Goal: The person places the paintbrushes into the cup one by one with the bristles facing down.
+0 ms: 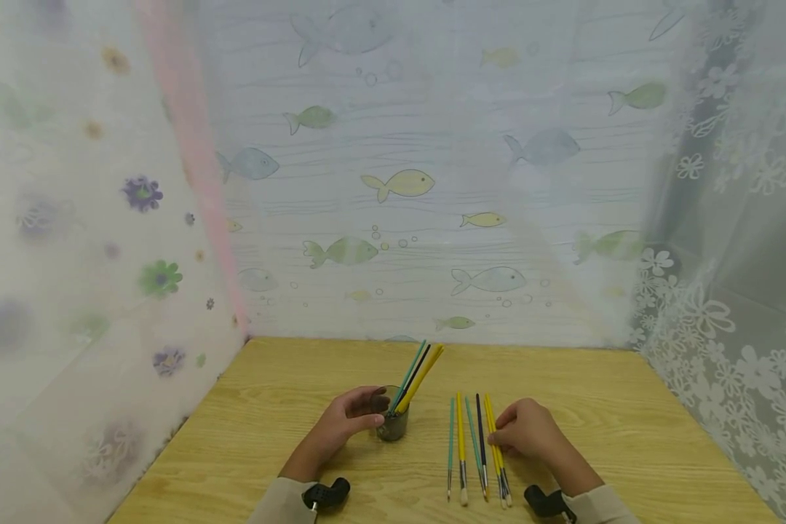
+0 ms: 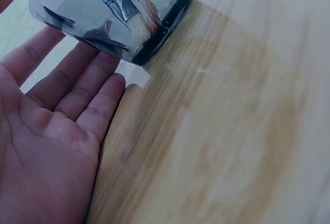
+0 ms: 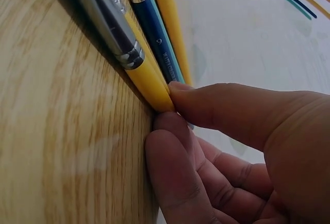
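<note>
My left hand (image 1: pixel 343 418) holds a smoky clear glass cup (image 1: pixel 393 431) from the left, thumb in front and fingers behind it. Several paintbrushes lean in the cup, bristles down; their yellow handles (image 1: pixel 421 380) and a teal handle (image 1: pixel 409 375) stick out above the rim. With thumb and fingertips, my right hand (image 1: pixel 533 434) pinches a yellow paintbrush (image 3: pixel 154 87) at the right end of a row of brushes on the table. A second yellow brush lies tight against it. Left of these lie a dark blue brush (image 1: pixel 481 429), teal brushes (image 1: pixel 450 437) and another yellow brush (image 1: pixel 461 437).
The wooden table (image 1: pixel 288 364) reaches back to a curtain with printed fish (image 1: pixel 406 183). Flowered sheets hang along the left and right sides. A black wrist camera (image 1: pixel 327 495) sits on the left wrist, another (image 1: pixel 546 502) on the right.
</note>
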The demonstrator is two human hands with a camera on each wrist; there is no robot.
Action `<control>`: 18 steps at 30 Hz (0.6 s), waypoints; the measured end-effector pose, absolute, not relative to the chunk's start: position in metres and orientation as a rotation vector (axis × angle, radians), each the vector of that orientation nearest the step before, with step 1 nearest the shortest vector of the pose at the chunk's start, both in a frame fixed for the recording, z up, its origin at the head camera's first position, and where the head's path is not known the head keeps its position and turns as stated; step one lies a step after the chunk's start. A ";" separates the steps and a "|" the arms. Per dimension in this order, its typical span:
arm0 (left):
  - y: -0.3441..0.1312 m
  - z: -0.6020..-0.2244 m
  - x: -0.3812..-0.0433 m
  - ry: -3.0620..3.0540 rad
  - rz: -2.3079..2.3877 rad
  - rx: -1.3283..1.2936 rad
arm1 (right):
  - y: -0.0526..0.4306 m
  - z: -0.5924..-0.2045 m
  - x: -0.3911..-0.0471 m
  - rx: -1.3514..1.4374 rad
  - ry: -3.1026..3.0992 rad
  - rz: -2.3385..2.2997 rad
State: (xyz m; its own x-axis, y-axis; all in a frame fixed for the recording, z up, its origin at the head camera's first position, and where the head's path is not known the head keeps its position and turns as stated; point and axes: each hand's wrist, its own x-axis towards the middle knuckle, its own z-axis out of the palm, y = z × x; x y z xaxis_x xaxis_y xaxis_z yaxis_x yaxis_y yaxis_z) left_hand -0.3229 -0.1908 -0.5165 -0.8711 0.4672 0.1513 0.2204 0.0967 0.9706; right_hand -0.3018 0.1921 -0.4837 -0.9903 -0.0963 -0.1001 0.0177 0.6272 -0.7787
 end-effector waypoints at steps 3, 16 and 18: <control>-0.191 -0.517 -0.323 2.179 1.861 0.693 | 0.192 -0.485 -0.303 -0.050 2.715 -1.299; -0.192 -0.520 -0.326 2.152 1.874 0.720 | 0.188 -0.484 -0.301 -0.008 2.704 -1.340; -0.192 -0.520 -0.326 2.156 1.874 0.718 | 0.187 -0.483 -0.300 0.000 2.701 -1.340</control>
State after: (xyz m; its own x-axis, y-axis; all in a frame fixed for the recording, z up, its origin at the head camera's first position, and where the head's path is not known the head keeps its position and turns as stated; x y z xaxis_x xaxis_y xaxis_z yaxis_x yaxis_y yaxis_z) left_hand -0.3256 -0.1921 -0.5200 -0.8631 0.4775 0.1647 0.2295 0.0802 0.9700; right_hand -0.3003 0.1868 -0.4831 -0.9920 -0.0561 -0.1131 0.0562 0.6065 -0.7931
